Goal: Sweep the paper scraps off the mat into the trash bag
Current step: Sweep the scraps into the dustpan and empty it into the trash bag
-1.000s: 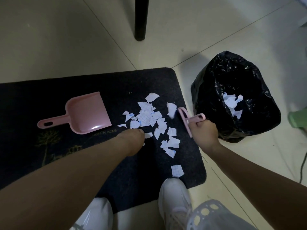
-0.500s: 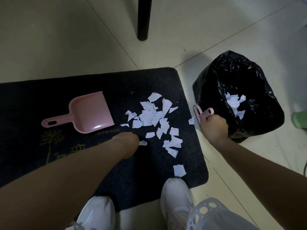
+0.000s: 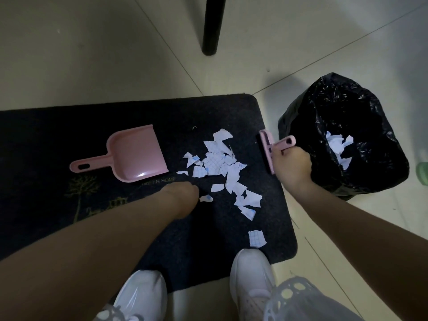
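On the mat [image 3: 69,126], right hand [image 3: 292,166] grips the brush [image 3: 268,150] beside paper scraps [image 3: 222,165]; left hand [image 3: 183,193] presses, grip hidden.

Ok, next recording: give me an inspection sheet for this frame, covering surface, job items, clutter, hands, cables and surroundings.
Surface: dark mat on a pale tiled floor.
Job's things: torn paper scraps piled on the mat's right half, one stray scrap near the shoe; pink dustpan lying on the mat, unheld; pink brush at the mat's right edge; black trash bag open on the floor, scraps already inside.
Clutter: green object at the right edge, cut off.
Hands: right hand grips the brush; left hand down on the mat beside the pile, fingers hidden.
Cables: nothing seen.
Surroundings: black furniture leg; white shoes.
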Available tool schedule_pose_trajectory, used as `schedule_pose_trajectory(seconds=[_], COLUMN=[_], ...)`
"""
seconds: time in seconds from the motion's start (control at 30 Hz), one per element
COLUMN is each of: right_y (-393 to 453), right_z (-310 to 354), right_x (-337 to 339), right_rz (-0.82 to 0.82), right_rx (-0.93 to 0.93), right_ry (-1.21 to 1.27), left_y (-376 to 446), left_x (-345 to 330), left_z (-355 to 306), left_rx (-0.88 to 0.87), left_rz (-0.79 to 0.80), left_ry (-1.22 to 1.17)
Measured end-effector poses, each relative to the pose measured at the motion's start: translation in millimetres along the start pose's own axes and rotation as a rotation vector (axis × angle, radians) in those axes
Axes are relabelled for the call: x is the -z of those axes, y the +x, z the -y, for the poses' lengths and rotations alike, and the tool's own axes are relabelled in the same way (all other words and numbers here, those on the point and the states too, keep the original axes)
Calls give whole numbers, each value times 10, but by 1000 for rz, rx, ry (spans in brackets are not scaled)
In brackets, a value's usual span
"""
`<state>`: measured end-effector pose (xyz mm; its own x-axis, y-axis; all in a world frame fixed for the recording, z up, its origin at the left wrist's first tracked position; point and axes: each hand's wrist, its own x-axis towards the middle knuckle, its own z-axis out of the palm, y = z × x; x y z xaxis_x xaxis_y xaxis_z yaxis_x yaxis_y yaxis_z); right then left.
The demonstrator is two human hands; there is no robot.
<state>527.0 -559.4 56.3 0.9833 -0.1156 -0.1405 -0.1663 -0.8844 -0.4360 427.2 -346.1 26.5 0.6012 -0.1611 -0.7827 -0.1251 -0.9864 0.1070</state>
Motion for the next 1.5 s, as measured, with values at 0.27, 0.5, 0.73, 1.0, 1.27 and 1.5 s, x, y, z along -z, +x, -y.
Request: schedule_pose_trajectory(seconds=[0.27, 0.5, 0.73, 1.0, 1.27, 1.5], right_y=[-263, -138, 163, 114, -277, -289], right_z=[400, 501, 226, -181, -273, -128], right_x=[-340, -87, 511, 455, 218, 44], right_rz=[234, 255, 761, 1264, 1251, 1007], right_rx=[168, 157, 182, 149, 225, 407], right_ry=[-131, -58, 50, -459, -642, -588], left_y=[64, 91, 63, 61, 24, 18], left_x=[-77, -133, -111, -134, -209, -205], left_z=[76, 148, 110, -103, -186, -163], left_rx=[-33, -43, -45, -87, -159, -144], left_rz=[-18, -13, 50, 127, 151, 109], left_ry=[39, 41, 84, 144, 231, 215])
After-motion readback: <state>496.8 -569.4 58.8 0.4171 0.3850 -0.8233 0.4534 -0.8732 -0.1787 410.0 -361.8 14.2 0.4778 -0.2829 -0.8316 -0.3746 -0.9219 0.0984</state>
